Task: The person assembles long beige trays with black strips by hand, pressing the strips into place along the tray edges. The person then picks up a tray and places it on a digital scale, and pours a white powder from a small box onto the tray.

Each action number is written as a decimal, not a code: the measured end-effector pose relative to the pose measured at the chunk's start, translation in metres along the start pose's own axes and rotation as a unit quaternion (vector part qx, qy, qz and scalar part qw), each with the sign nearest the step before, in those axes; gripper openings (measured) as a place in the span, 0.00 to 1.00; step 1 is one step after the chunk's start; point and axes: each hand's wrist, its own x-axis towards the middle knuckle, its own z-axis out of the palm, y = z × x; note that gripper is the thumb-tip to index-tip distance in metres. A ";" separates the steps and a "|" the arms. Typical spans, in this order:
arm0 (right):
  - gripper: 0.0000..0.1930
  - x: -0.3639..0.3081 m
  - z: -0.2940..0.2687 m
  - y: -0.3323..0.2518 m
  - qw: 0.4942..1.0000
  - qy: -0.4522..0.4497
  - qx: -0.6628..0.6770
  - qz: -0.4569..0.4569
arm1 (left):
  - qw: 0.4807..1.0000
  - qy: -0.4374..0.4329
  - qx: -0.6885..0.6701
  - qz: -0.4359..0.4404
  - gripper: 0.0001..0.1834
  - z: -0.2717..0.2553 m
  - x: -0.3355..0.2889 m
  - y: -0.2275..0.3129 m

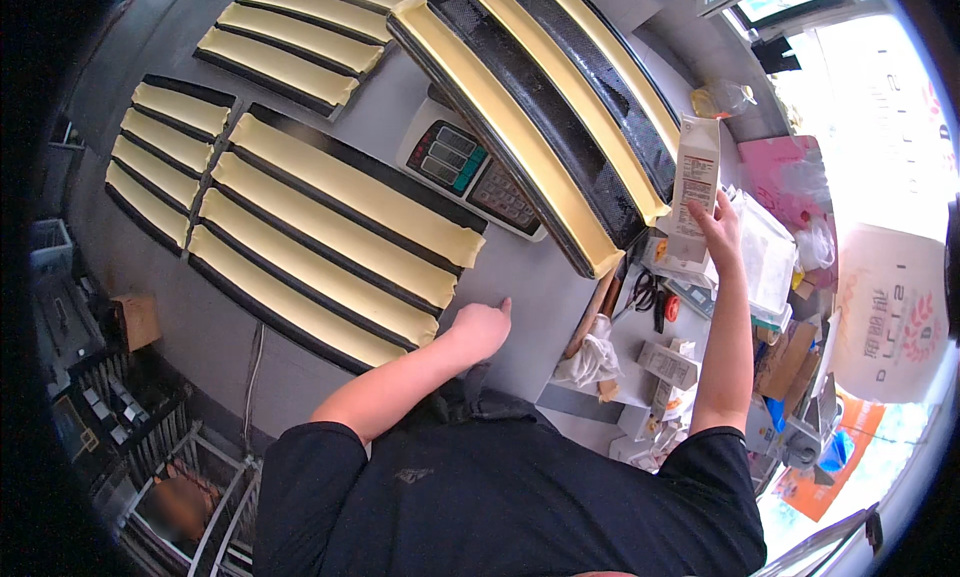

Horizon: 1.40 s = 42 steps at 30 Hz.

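Observation:
My right hand [712, 222] grips a tall white carton [698, 162] with printed sides, held upright at the right end of a big tray. Near the table's front edge, my left hand [482, 329] is curled with one finger sticking out, and no object shows in it. Just left of it lies a black tray [330, 239] with long pale yellow channels. A similar tray [545, 107], black and perforated between its yellow channels, sits raised and slanting over a digital scale [478, 177]. The scale's green display and keypad show; its far part is hidden.
Two more channelled trays lie at the far left [165, 162] and the back [300, 42]. Right of the table are black-handled scissors [648, 295], a white cloth [592, 355], small white boxes [668, 365] and a clear plastic container [755, 262]. A cord [252, 377] hangs off the front edge.

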 end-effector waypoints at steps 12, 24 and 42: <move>0.33 0.017 -0.005 -0.002 0.999 -0.007 -0.032 0.014 | 0.998 -0.056 -0.033 -0.010 0.40 0.002 -0.003 -0.004; 0.35 0.020 -0.008 -0.007 0.996 -0.004 -0.074 0.042 | 0.999 -0.035 -0.018 0.008 0.43 0.002 -0.005 -0.005; 0.31 0.023 -0.003 -0.029 0.991 -0.013 -0.116 0.067 | 0.999 -0.026 -0.034 0.008 0.42 0.004 -0.006 -0.007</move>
